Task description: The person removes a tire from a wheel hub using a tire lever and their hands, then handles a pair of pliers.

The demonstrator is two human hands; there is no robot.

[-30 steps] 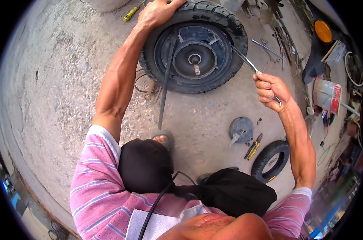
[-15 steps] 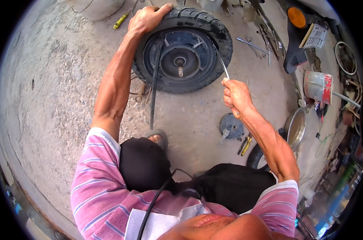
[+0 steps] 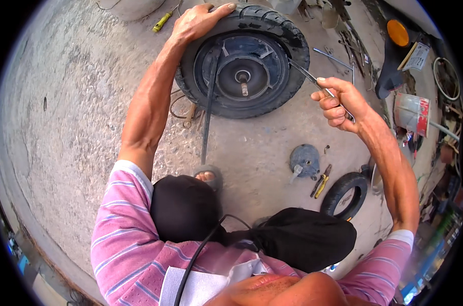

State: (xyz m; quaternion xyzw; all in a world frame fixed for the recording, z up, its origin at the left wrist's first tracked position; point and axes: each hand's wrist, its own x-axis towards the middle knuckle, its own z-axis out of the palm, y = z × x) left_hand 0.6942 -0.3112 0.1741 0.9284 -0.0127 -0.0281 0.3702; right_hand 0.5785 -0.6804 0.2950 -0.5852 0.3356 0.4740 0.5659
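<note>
A wheel with a black tire (image 3: 295, 84) and a dark hub (image 3: 241, 76) lies tilted on the ground in front of me. My left hand (image 3: 203, 21) grips the tire's far left edge, thumb stretched along the tread, some fingertips hidden. In my right hand (image 3: 338, 104) is a shiny metal tire lever (image 3: 309, 76), fingers wrapped round its near part. The lever's tip meets the tire's inner edge at the rim on the right. A long, flat dark bar (image 3: 207, 120) runs from the left of the rim down to my sandaled foot (image 3: 208, 176).
Right of my knees are a round metal cover (image 3: 304, 159), yellow-handled pliers (image 3: 321, 181) and a small tire (image 3: 328, 201). Farther right stand a red-and-white bucket (image 3: 409, 113) and a fender with an orange reflector (image 3: 397, 33). A yellow-handled screwdriver (image 3: 162, 22) lies far left.
My right hand has moved right and slightly up, swinging the tire lever outward to a flatter slant. My left hand remains on the tire. The whole view has shifted slightly.
</note>
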